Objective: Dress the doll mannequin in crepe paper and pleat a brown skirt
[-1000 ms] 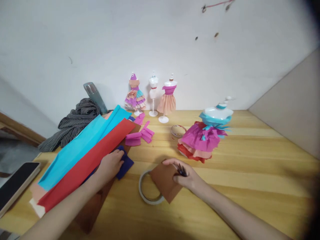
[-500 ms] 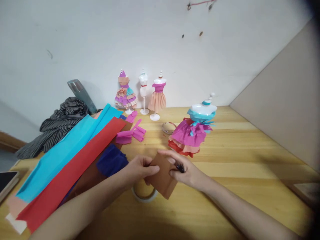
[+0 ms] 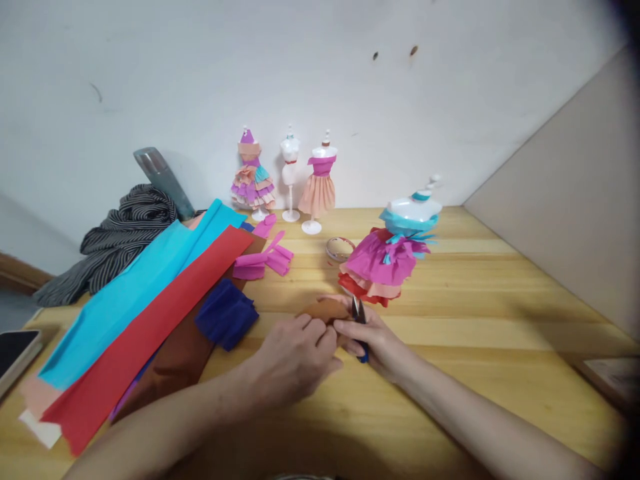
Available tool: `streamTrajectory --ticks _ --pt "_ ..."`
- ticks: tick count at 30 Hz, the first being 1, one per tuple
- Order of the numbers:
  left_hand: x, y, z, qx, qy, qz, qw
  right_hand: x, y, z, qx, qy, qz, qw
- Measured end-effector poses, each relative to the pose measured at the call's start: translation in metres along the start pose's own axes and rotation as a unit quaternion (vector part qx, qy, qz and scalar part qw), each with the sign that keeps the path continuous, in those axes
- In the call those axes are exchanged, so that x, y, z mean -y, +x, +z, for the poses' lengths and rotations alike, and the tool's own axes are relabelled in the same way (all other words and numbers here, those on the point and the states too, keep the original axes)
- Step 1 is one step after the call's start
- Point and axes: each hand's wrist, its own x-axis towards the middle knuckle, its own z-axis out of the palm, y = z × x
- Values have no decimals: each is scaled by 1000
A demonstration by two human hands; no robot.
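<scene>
Both hands meet over the wooden table around a brown paper piece [image 3: 326,309]. My left hand [image 3: 297,353], back turned up and fingers curled, grips the near side of the paper. My right hand [image 3: 373,340] pinches its right end and also holds small dark-blue-handled scissors [image 3: 360,327] in the palm, blades pointing up and away. Much of the paper is hidden under my left fingers. Just beyond my right hand stands a mannequin [image 3: 413,210] in a turquoise top and a layered pink, peach and red skirt.
Turquoise [image 3: 150,273], red [image 3: 155,333] and brown paper lies at the left, with a dark blue piece [image 3: 227,315] and pink scraps [image 3: 273,257]. Three small mannequins [image 3: 290,177] stand by the wall. A tape roll [image 3: 340,249], striped cloth [image 3: 125,230] and bottle [image 3: 165,183] are behind.
The brown paper has gone from a flat, upright-held square to a bent, foreshortened piece. My left hand has turned over it, and the scissors now show more. The view has shifted slightly.
</scene>
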Motion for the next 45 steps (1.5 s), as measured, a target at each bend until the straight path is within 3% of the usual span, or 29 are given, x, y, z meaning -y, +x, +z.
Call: streamTrajectory --ticks 3,6,9,13,18,23,27,31,34,41,45 --pt "3 -19 -9 100 -53 -36 993 0 7 -8 -38 -11 0 999" --pt "14 -43 -6 248 -41 -57 966 -1 14 -15 -18 -50 13 999" --pt "22 -56 3 285 -17 -75 956 -1 18 -19 14 -93 41 995" --pt "25 -48 7 274 -20 -65 959 5 22 -24 22 -244 3 969" --pt "35 -32 11 257 13 -44 965 9 26 -38 -5 -443 -85 893" --pt "48 -36 14 241 32 -55 968 4 32 -49 -14 -547 -83 833" --pt "52 -41 -1 264 57 -85 959 4 38 -52 -46 -593 -65 801" --pt "53 -40 -24 276 37 -121 953 10 45 -53 -66 -607 -54 790" --pt "56 -40 -32 261 20 -130 956 15 49 -54 -70 -609 -50 788" --pt "59 -48 -14 235 31 -108 965 15 45 -51 -60 -612 -46 787" --pt "56 -58 1 193 65 -67 977 12 39 -50 -11 -611 -41 791"
